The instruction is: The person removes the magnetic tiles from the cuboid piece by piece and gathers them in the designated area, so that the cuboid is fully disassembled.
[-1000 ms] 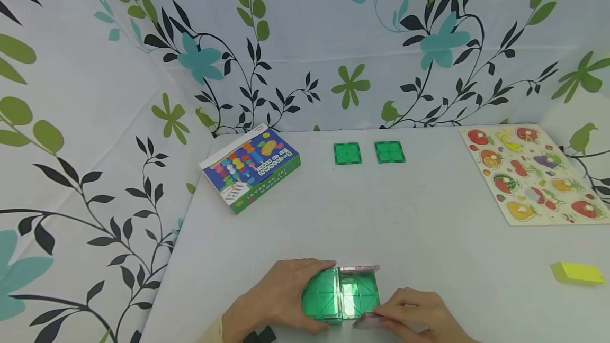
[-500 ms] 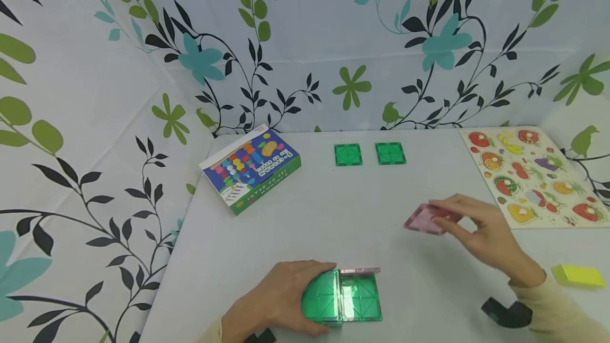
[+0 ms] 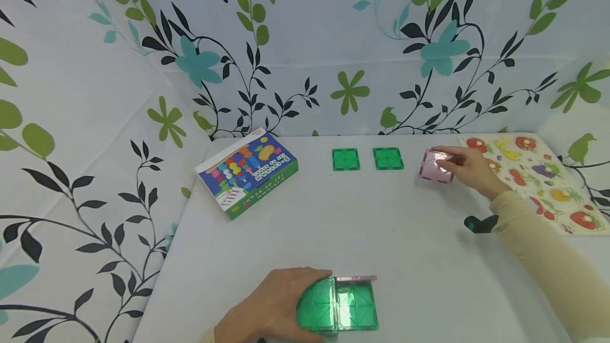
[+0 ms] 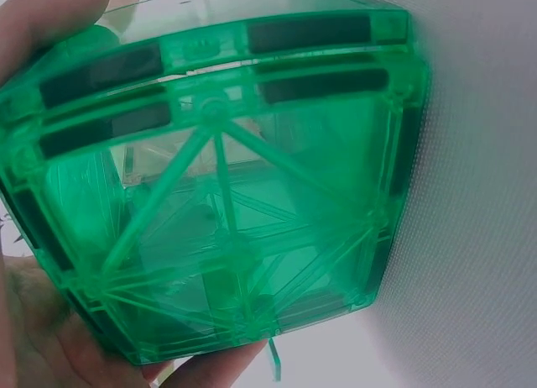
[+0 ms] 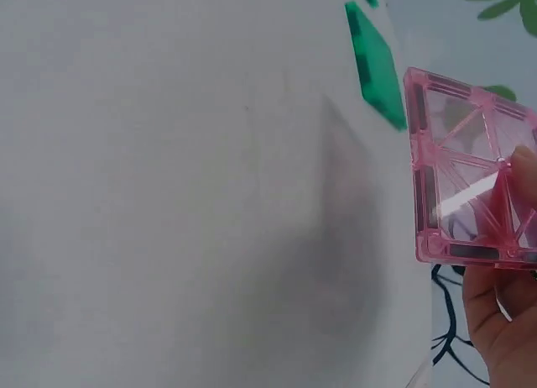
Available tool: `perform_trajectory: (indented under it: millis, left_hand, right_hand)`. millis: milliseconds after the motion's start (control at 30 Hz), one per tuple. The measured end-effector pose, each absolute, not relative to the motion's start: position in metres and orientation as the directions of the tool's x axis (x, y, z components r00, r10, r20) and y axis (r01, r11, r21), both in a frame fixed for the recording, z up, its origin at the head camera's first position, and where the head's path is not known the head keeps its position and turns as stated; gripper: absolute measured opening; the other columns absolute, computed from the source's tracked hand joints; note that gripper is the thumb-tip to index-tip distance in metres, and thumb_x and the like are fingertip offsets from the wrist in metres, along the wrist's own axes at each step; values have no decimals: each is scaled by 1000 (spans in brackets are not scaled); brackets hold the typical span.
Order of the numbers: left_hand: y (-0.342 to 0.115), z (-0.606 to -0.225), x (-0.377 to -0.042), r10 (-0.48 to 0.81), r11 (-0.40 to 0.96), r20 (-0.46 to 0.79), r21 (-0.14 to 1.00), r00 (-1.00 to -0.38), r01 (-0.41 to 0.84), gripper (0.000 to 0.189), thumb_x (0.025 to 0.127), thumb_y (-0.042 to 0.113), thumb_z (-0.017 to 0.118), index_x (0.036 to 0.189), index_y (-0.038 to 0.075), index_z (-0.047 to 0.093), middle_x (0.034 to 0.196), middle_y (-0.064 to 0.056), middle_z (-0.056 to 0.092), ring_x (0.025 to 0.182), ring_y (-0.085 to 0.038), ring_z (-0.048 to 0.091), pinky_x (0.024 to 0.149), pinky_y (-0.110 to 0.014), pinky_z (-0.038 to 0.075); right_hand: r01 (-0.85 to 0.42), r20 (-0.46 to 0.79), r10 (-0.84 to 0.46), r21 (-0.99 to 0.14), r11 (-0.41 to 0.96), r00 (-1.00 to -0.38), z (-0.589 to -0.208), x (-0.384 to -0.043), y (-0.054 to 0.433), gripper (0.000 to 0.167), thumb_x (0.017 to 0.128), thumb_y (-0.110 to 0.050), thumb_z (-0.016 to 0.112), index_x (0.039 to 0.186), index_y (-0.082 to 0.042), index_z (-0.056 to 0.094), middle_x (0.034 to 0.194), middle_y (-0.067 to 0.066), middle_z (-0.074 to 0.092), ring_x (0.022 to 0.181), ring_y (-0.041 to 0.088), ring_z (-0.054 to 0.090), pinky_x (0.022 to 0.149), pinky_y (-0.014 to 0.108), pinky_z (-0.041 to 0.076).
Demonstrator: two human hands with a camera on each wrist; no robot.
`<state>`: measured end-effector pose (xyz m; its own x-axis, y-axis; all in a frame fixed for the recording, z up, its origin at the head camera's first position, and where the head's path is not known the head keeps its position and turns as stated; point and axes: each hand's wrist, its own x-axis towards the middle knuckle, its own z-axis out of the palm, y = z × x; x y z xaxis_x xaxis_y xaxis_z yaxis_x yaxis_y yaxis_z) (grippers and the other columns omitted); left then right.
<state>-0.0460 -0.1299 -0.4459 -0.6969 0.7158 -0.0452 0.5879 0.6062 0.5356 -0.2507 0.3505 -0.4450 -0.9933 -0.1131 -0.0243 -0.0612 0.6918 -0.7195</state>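
Note:
At the near side of the table, my left hand (image 3: 271, 303) curls its thumb and fingers round a box-like block of green magnetic tiles (image 3: 316, 306). The left wrist view shows one tile face (image 4: 226, 237) with its diagonal ribs. Against the block's right side lies a flat green tile (image 3: 364, 308), with a pink tile (image 3: 355, 278) standing on edge along its far side. My right hand (image 3: 469, 168) reaches to the back right and pinches a translucent pink square magnetic tile (image 3: 431, 167). In the right wrist view that pink tile (image 5: 457, 170) is tilted above the table, casting a shadow.
Two green square tiles (image 3: 388, 158) lie flat at the back, left of my right hand. A blue and green toy box (image 3: 248, 173) sits at the back left. On the right, a fruit puzzle board (image 3: 548, 173) lies partly behind my right arm. Patterned cloth hangs behind.
My right hand has lifted the pink tile away from the green tiles and carried it to the back right, beside the two flat green ones. My left hand keeps its grip on the block.

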Motion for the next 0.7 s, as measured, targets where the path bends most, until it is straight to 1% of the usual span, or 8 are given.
perform_trajectory:
  millis: [100, 200, 233, 300, 433, 500, 600, 700]
  left_hand:
    - [-131, -446, -46, 713, 598, -44, 557, -700, 576, 93, 69, 65, 84, 148, 26, 52, 135, 15, 66, 118, -3, 64, 93, -27, 55]
    - [-132, -445, -45, 699, 598, -94, 620, -709, 508, 93, 70, 69, 82, 148, 29, 52, 134, 18, 65, 118, -2, 62, 91, -24, 55]
    - [-132, -444, -45, 693, 597, -121, 649, -710, 472, 92, 71, 69, 81, 148, 31, 51, 134, 19, 65, 117, -1, 61, 90, -23, 55]
    - [-132, -443, -45, 681, 599, -165, 685, -713, 414, 91, 70, 71, 81, 148, 34, 51, 133, 20, 64, 117, 0, 60, 87, -22, 55]
    - [-132, -441, -44, 654, 614, -234, 719, -719, 326, 89, 69, 72, 81, 146, 43, 48, 132, 23, 63, 117, 0, 57, 84, -21, 57]
    - [-131, -441, -44, 650, 619, -241, 718, -721, 318, 89, 68, 72, 81, 145, 45, 48, 132, 24, 62, 118, 0, 57, 84, -22, 57]
    - [-131, -443, -44, 656, 617, -227, 711, -719, 338, 89, 69, 73, 80, 146, 43, 48, 133, 23, 63, 118, -1, 58, 85, -22, 57]
    - [-131, -444, -44, 662, 615, -215, 704, -718, 355, 89, 69, 73, 80, 146, 41, 48, 133, 22, 63, 118, -1, 59, 86, -21, 56]
  right_hand:
    - [6, -145, -137, -709, 705, -980, -451, -276, 357, 49, 104, -34, 59, 151, -21, 52, 132, 15, 60, 107, 21, 50, 76, 19, 49]
    - [62, -233, -151, -709, 703, -961, -456, -296, 361, 49, 106, -30, 57, 153, -19, 49, 139, 18, 53, 117, 26, 46, 83, 21, 48]
    - [85, -261, -147, -706, 703, -954, -458, -301, 363, 49, 106, -29, 56, 154, -17, 47, 142, 19, 49, 120, 28, 43, 86, 26, 47]
    - [127, -306, -135, -701, 702, -942, -461, -309, 365, 51, 106, -26, 55, 155, -14, 45, 143, 22, 43, 122, 33, 39, 88, 32, 44]
    - [117, -315, -134, -662, 740, -939, -469, -320, 365, 51, 106, -20, 53, 155, -10, 42, 145, 27, 41, 120, 39, 37, 85, 38, 40]
    - [81, -293, -146, -642, 763, -945, -472, -322, 365, 51, 106, -18, 52, 155, -9, 43, 144, 29, 42, 117, 39, 38, 82, 36, 39]
    - [54, -271, -148, -618, 784, -951, -475, -324, 362, 50, 106, -16, 51, 155, -7, 43, 146, 31, 40, 116, 41, 37, 82, 38, 39]
    - [47, -253, -137, -607, 793, -958, -477, -324, 359, 49, 105, -15, 52, 153, -5, 45, 140, 32, 40, 113, 41, 39, 80, 38, 40]
